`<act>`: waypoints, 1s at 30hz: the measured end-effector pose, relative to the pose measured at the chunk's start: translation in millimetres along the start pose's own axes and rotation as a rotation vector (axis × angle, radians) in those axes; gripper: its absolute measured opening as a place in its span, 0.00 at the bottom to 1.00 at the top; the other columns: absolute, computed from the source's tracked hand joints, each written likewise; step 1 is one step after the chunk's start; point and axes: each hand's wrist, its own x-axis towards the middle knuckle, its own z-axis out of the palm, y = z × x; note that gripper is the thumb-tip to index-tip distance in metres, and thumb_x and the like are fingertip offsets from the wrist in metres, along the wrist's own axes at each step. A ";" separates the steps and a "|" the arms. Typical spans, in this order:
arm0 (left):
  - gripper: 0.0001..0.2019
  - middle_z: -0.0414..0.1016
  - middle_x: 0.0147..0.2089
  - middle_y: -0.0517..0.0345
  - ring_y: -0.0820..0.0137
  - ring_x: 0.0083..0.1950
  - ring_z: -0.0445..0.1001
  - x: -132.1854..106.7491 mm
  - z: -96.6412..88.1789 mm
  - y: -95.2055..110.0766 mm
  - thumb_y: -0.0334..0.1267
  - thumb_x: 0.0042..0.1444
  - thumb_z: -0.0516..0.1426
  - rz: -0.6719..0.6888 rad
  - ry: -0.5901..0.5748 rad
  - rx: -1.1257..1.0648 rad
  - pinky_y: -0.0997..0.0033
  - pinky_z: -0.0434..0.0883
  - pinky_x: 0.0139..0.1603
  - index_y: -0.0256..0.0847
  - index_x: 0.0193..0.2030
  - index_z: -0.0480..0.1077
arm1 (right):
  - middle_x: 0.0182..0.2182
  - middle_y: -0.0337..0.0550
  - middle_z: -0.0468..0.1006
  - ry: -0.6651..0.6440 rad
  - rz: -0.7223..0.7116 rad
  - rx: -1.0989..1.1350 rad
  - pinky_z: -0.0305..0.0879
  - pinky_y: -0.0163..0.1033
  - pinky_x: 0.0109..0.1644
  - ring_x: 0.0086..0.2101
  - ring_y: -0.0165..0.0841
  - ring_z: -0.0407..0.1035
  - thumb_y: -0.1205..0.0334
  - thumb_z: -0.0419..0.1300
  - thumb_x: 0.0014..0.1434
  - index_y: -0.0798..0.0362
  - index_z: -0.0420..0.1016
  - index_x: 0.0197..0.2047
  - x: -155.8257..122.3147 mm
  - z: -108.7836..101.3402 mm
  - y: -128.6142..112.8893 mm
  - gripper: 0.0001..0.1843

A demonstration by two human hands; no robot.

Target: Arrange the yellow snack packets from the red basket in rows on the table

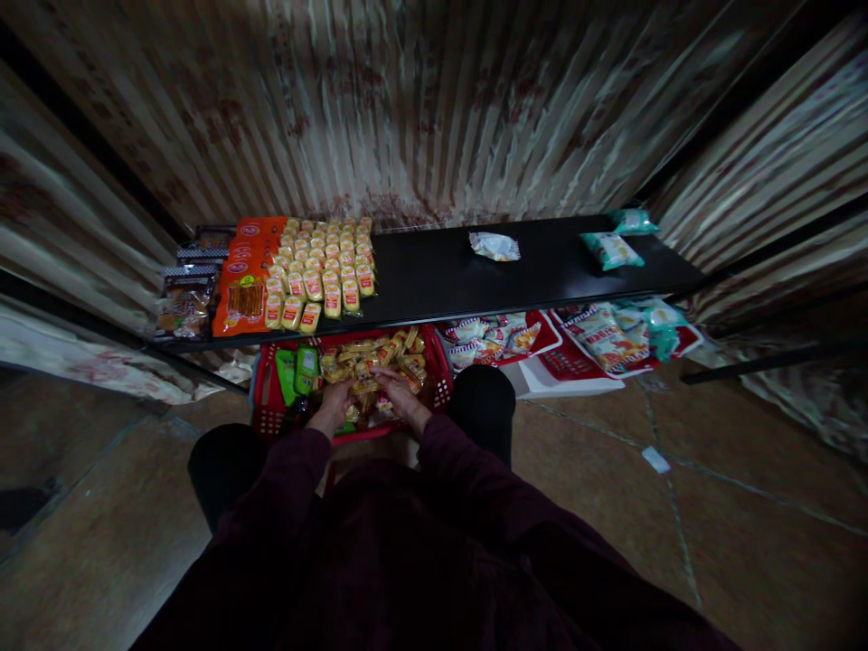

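Note:
Both of my hands are down in a red plastic basket (442,372) filled with small yellow wrapped snack cakes (349,354). My left hand (334,400) touches the cakes near the basket's middle, its fingertips mostly hidden among the wrappers. Just to its right, my right hand (400,392) lies over the packets with its fingers stretched out towards the left hand. Whether either hand has hold of a single cake cannot be made out. Green packets (296,372) lie at the basket's left end. Above, on the black shelf (427,276), similar yellow cakes (322,271) stand in close rows.
Orange snack bags (248,280) and dark-wrapped packs (186,298) fill the shelf's left end. A white packet (495,246) and teal bags (611,250) lie farther right. More red baskets with bagged snacks (603,336) sit below the shelf. My knees (483,407) flank the basket.

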 end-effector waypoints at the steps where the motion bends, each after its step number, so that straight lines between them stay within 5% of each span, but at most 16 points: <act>1: 0.05 0.74 0.29 0.56 0.76 0.27 0.73 0.0 -0.2 0.7 0.21 0.51 0.56 -0.007 0.004 0.005 0.78 0.71 0.27 0.34 0.31 0.68 | 0.40 0.43 0.81 -0.026 -0.025 -0.015 0.62 0.45 0.54 0.43 0.36 0.72 0.57 0.65 0.45 0.50 0.80 0.34 -0.7 0.1 0.2 0.12; 9: 0.03 0.74 0.27 0.55 0.74 0.23 0.74 -1.3 -0.8 6.7 0.25 0.52 0.56 -0.058 -0.012 0.027 0.80 0.65 0.20 0.34 0.34 0.67 | 0.39 0.43 0.80 -0.080 0.001 0.054 0.66 0.42 0.49 0.40 0.35 0.72 0.50 0.67 0.43 0.51 0.79 0.34 -4.1 3.2 -0.1 0.16; 20: 0.01 0.71 0.24 0.56 0.73 0.23 0.74 -11.3 0.9 11.2 0.28 0.57 0.54 -0.061 -0.051 0.004 0.77 0.70 0.27 0.35 0.34 0.65 | 0.29 0.39 0.77 0.070 0.303 0.140 0.69 0.33 0.31 0.27 0.28 0.70 0.61 0.63 0.53 0.53 0.73 0.30 -11.3 6.6 -10.0 0.05; 30: 0.01 0.70 0.23 0.58 0.75 0.23 0.72 -9.2 -0.1 8.4 0.29 0.54 0.57 -0.033 -0.062 0.025 0.78 0.69 0.26 0.35 0.33 0.67 | 0.27 0.41 0.74 0.084 0.358 0.145 0.72 0.35 0.32 0.30 0.30 0.71 0.63 0.62 0.52 0.53 0.68 0.26 -12.8 10.4 -12.1 0.07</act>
